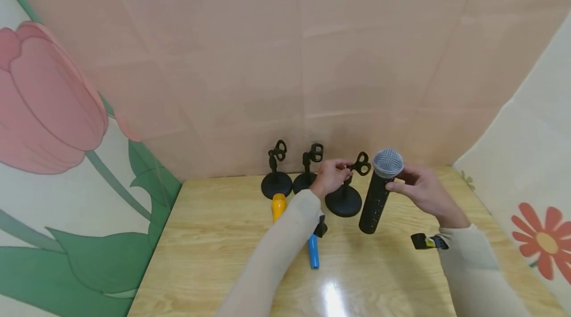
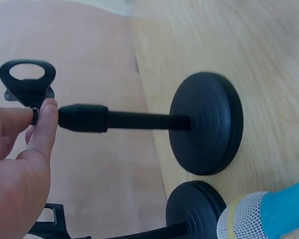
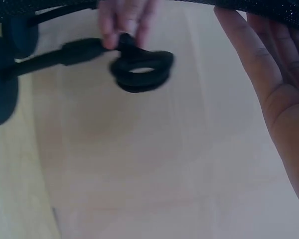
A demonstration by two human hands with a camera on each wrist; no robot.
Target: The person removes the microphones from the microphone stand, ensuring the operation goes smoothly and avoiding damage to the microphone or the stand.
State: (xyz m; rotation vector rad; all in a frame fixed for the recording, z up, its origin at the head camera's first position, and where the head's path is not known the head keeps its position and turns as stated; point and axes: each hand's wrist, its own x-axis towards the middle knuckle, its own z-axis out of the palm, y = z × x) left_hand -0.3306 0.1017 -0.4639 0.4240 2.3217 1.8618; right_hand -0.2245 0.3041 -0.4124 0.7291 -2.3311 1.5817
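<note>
My right hand (image 1: 426,190) grips a black speckled microphone (image 1: 375,200) with a silver mesh head, holding it tilted above the table. In the right wrist view only a dark strip of its body shows along the top edge. My left hand (image 1: 331,178) pinches the joint just below the clip ring of the rightmost black microphone stand (image 1: 343,201). The left wrist view shows this stand's round base (image 2: 207,124) on the wood and its ring beyond my fingertips. The microphone is apart from the ring, to its right.
Two more black stands, one on the left (image 1: 276,184) and one in the middle (image 1: 305,181), stand along the back. A yellow microphone (image 1: 278,205) and a blue microphone (image 1: 314,252) lie on the wooden table (image 1: 200,237), partly hidden by my left arm. A pinkish sheet (image 1: 250,84) rises behind.
</note>
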